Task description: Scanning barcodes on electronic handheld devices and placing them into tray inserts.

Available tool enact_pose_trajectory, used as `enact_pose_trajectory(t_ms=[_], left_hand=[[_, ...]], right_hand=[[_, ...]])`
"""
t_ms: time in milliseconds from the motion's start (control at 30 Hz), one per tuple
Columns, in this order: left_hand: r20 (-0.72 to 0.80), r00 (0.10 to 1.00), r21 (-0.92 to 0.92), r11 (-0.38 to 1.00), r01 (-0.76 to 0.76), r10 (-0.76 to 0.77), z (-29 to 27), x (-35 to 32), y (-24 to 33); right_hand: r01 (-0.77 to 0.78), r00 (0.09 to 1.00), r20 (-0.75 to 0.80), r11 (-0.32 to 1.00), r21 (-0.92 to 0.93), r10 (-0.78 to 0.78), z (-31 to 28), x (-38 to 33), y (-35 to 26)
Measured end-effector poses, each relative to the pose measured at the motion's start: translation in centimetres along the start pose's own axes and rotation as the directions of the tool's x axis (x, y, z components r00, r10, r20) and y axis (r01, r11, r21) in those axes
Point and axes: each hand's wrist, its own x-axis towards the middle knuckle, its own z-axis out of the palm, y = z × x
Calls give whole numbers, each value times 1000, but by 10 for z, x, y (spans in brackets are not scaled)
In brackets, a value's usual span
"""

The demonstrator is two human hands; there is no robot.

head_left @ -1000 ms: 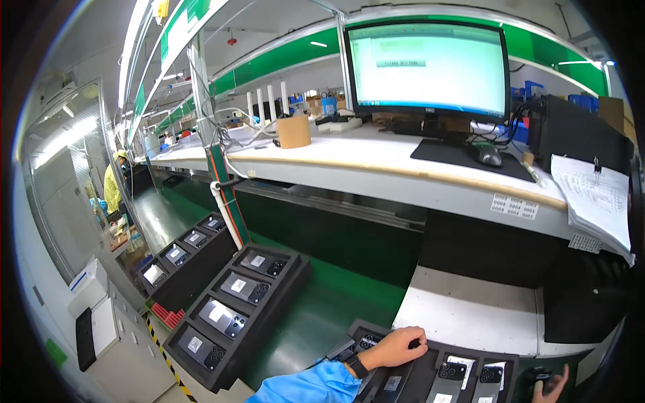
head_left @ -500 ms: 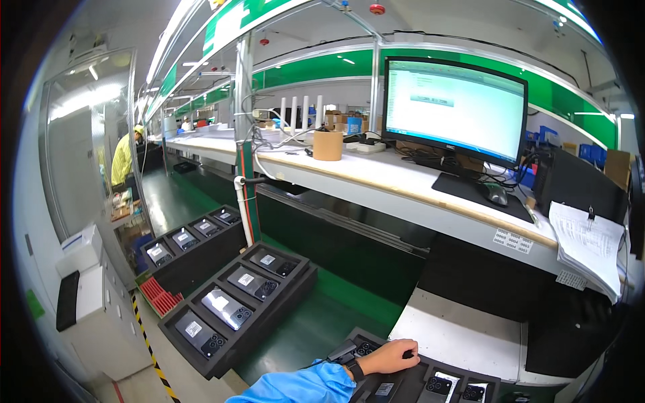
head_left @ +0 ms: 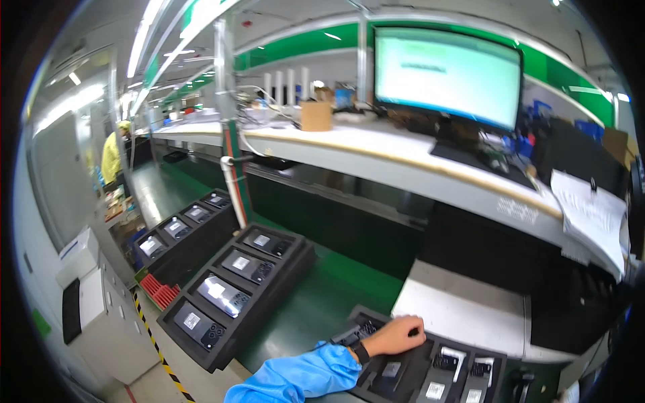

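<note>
My left hand [head_left: 396, 334], in a blue sleeve with a dark wristband, lies palm down on a black foam tray [head_left: 358, 317] at the bottom edge. Its fingers curl over one of the tray's slots. Whether they grip anything is too blurred to tell. The tray holds several dark phones [head_left: 392, 369] in separate slots. My right hand is out of the picture.
A second black tray [head_left: 297, 265] of phones sits to the left on the green belt [head_left: 322, 295], with a third [head_left: 225, 221] beyond it. A white pad [head_left: 463, 316] lies behind my hand. The shelf above carries a monitor [head_left: 447, 74], a cardboard box [head_left: 316, 115] and hanging papers [head_left: 591, 215]. A person in yellow [head_left: 111, 154] stands far left.
The view has swung and the trays now look closer. My left hand stays on the near tray, fingers more curled. My right hand, at the lower right 1 s ago, has left the picture.
</note>
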Motion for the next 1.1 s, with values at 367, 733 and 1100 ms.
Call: enact_pose_trajectory(t_ms=[367, 733, 1100], left_hand=[[73, 984, -223, 959, 176, -163, -17, -2, -2], [73, 997, -46, 999, 2, 1, -7, -3, 3], [165, 984, 134, 990, 49, -72, -18, -4, 16]], right_hand=[[-47, 219, 967, 989, 141, -128, 214, -176, -240], [106, 402, 913, 994, 24, -65, 250, -193, -254], [458, 869, -92, 861, -221, -486, 139, -134, -154]])
